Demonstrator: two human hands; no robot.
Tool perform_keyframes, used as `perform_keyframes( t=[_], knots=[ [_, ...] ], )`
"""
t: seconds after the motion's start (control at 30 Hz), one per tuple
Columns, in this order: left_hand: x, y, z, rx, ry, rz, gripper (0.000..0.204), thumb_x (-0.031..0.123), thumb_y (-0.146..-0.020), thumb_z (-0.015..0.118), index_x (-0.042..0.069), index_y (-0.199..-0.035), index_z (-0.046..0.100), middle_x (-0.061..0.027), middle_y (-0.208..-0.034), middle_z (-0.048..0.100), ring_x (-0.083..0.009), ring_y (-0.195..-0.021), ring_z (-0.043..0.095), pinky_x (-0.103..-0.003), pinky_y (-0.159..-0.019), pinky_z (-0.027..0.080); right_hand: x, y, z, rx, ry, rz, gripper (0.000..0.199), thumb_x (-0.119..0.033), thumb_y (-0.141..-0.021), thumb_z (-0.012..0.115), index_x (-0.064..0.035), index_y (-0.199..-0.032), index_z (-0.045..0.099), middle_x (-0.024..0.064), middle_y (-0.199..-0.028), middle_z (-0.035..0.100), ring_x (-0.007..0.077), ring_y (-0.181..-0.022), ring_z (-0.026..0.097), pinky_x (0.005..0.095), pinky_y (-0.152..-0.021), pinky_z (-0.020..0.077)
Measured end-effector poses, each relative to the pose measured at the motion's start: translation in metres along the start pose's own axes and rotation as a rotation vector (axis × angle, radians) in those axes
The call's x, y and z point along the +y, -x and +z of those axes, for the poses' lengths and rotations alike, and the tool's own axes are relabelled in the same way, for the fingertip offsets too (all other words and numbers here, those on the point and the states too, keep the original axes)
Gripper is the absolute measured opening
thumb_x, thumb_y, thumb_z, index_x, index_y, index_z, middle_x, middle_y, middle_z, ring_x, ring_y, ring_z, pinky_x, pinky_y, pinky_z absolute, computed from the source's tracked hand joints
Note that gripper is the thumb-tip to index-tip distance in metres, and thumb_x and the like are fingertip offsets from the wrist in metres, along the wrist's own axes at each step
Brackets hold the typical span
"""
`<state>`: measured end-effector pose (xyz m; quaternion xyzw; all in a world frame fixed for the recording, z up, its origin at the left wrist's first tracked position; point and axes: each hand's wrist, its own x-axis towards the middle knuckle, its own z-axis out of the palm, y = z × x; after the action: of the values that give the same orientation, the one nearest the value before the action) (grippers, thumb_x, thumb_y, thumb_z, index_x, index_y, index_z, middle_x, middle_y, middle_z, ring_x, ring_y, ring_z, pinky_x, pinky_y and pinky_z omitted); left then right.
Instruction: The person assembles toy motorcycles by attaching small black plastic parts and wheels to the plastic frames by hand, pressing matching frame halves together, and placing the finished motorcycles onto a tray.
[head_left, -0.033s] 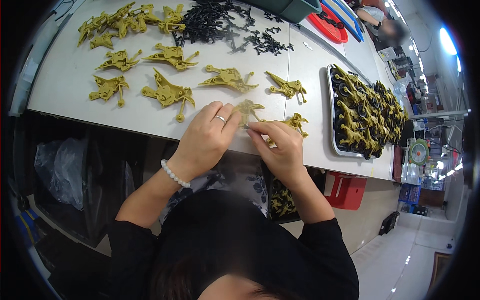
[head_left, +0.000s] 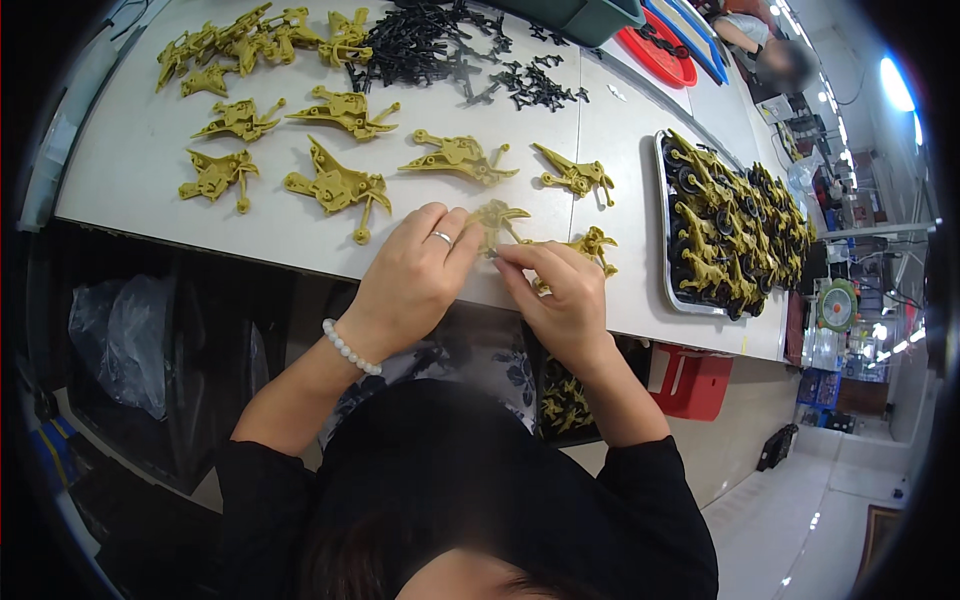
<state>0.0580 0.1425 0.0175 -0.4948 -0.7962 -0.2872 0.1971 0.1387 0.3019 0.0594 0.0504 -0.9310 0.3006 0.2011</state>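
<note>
My left hand (head_left: 420, 258), with a ring and a white bead bracelet, is closed on a yellow plastic toy motorbike body (head_left: 497, 215) near the table's front edge. That part looks blurred. My right hand (head_left: 562, 292) meets it from the right, thumb and forefinger pinched on a small dark piece (head_left: 491, 254) too small to name. Just beyond the right fingers lies another yellow body (head_left: 595, 243), partly hidden by the hand. More such bodies lie spaced out ahead, among them one (head_left: 460, 153) beyond my hands and one (head_left: 340, 184) to the left.
A pile of black plastic parts (head_left: 415, 45) lies at the back, beside heaped yellow bodies (head_left: 250, 42). On the right stands a metal tray (head_left: 664, 215) full of yellow bodies with black wheels. A green bin (head_left: 585, 15) and red tray (head_left: 640, 50) sit far back. Another person (head_left: 745, 35) is beyond.
</note>
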Motion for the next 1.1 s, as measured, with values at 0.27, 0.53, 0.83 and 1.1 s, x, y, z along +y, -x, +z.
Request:
perform_keyframes(
  t=[0.27, 0.53, 0.83, 1.1],
  knots=[
    [0.000, -0.001, -0.003, 0.013, -0.002, 0.007, 0.031, 0.009, -0.075, 0.055, -0.006, -0.102, 0.058, -0.0145, -0.097, 0.057, -0.0269, -0.094, 0.055, -0.035, -0.083, 0.048, -0.008, -0.003, 0.002, -0.058, 0.178, -0.112, 0.012, 0.002, -0.072, 0.069, -0.0010, -0.084, 0.067, 0.0104, -0.071, 0.064, 0.0267, -0.063, 0.063, 0.0340, -0.059, 0.0499],
    [-0.001, -0.003, -0.005, -0.051, 0.140, -0.058, 0.031, 0.000, -0.074, 0.064, -0.007, -0.104, 0.062, -0.0189, -0.108, 0.060, -0.0325, -0.101, 0.056, -0.039, -0.087, 0.049, -0.013, -0.006, -0.002, -0.156, 0.196, -0.044, 0.012, 0.000, -0.074, 0.069, -0.0001, -0.086, 0.068, 0.0120, -0.071, 0.064, 0.0258, -0.063, 0.063, 0.0336, -0.058, 0.0500],
    [-0.009, -0.003, -0.046, -0.023, 0.100, -0.032, 0.038, 0.011, -0.074, 0.070, -0.005, -0.107, 0.061, -0.0213, -0.122, 0.055, -0.0360, -0.118, 0.049, -0.043, -0.101, 0.041, 0.093, -0.117, -0.040, -0.115, 0.208, 0.244, 0.029, -0.023, -0.080, 0.071, 0.0019, -0.095, 0.070, 0.0131, -0.080, 0.069, 0.0193, -0.072, 0.063, 0.0319, -0.069, 0.0497],
    [-0.056, 0.023, -0.090, -0.131, -0.051, -0.261, 0.049, 0.003, -0.073, 0.068, 0.003, -0.121, 0.058, -0.0163, -0.133, 0.049, -0.0335, -0.127, 0.044, -0.041, -0.105, 0.037, 0.142, -0.148, -0.016, -0.141, 0.213, 0.364, 0.025, -0.020, -0.073, 0.074, 0.0018, -0.087, 0.069, 0.0153, -0.078, 0.069, 0.0239, -0.070, 0.066, 0.0332, -0.068, 0.0517]
  ],
)
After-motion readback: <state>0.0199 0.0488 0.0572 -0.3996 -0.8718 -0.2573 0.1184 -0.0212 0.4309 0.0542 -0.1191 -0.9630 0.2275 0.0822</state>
